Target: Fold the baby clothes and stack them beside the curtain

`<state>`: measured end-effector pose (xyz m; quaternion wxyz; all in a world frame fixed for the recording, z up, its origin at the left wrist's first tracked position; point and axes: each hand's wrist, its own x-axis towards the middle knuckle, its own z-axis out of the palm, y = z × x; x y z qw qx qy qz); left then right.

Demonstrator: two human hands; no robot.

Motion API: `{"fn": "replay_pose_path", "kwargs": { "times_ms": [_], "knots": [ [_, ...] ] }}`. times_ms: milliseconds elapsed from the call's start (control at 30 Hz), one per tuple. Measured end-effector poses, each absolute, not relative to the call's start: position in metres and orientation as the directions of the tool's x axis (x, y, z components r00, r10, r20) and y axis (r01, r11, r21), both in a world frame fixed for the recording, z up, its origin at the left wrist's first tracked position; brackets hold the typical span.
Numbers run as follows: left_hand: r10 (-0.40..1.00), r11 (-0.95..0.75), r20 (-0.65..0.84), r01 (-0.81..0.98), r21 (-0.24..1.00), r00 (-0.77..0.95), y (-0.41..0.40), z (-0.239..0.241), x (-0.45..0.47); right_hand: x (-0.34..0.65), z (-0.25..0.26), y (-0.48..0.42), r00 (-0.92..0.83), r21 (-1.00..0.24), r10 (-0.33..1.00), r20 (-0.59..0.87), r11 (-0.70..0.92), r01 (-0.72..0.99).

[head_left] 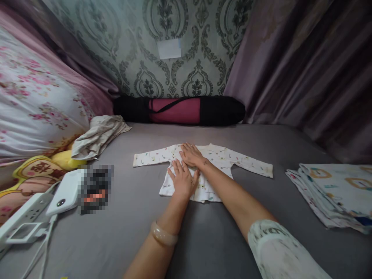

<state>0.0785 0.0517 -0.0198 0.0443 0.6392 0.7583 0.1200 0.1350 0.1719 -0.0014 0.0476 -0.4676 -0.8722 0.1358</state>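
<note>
A small white long-sleeved baby shirt (pixel 219 155) with a scattered coloured print lies spread on the grey sheet, both sleeves stretched out to the sides. My left hand (pixel 183 179) rests flat on its left front, fingers spread. Just above it, my right hand (pixel 192 155) lies flat near the left shoulder and collar, reaching across from the right. Both palms press on the cloth, and neither hand grips it. Part of the shirt's middle is hidden under my hands and right forearm.
Folded printed cloths (pixel 334 193) are stacked at the right. To the left lie a white power strip (pixel 29 211), a white power bank (pixel 65 192) with cables, a blurred-out object (pixel 95 190), a crumpled cloth (pixel 100 135) and a yellow cushion (pixel 35 174). A black and maroon bag (pixel 177 110) lies along the wall.
</note>
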Motion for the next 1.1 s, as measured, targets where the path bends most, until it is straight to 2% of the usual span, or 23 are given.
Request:
{"fn": "replay_pose_path", "kwargs": {
  "times_ms": [167, 367, 467, 567, 667, 767, 867, 1000, 1100],
  "knots": [
    [0.978, 0.180, 0.061, 0.959, 0.217, -0.198, 0.051, -0.019, 0.082, 0.139, -0.014, 0.175, -0.556, -0.291, 0.830, 0.036, 0.541, 0.789],
    [0.982, 0.185, -0.002, 0.952, 0.246, -0.190, 0.054, -0.009, 0.079, 0.148, -0.005, 0.179, -0.508, -0.504, 0.853, 0.122, 0.494, 0.708],
    [0.981, 0.155, 0.071, 0.952, 0.263, -0.179, 0.054, -0.005, 0.079, 0.179, 0.005, 0.170, -0.385, -0.503, 0.903, 0.191, 0.427, 0.751],
    [0.978, 0.042, 0.187, 0.966, 0.254, -0.091, 0.051, -0.005, 0.085, 0.227, 0.009, 0.153, -0.218, -0.408, 0.969, 0.119, 0.248, 0.879],
    [0.967, -0.176, 0.218, 0.961, 0.213, 0.129, 0.047, -0.008, 0.097, 0.271, 0.006, 0.135, -0.098, -0.301, 0.995, 0.018, 0.099, 0.948],
    [0.932, -0.348, 0.170, 0.921, 0.173, 0.321, 0.044, -0.014, 0.108, 0.294, -0.001, 0.123, -0.082, -0.218, 0.996, -0.041, 0.071, 0.973],
    [0.928, -0.368, 0.118, 0.917, 0.154, 0.353, 0.043, -0.018, 0.112, 0.299, -0.008, 0.119, -0.084, -0.186, 0.995, -0.062, 0.071, 0.980],
    [0.935, -0.354, 0.073, 0.926, 0.133, 0.347, 0.044, -0.020, 0.112, 0.298, -0.008, 0.121, -0.078, -0.238, 0.994, -0.077, 0.058, 0.970],
    [0.936, -0.353, 0.047, 0.927, 0.127, 0.350, 0.043, -0.019, 0.112, 0.311, 0.002, 0.129, -0.094, -0.399, 0.992, -0.087, 0.051, 0.916]
  ]
}}
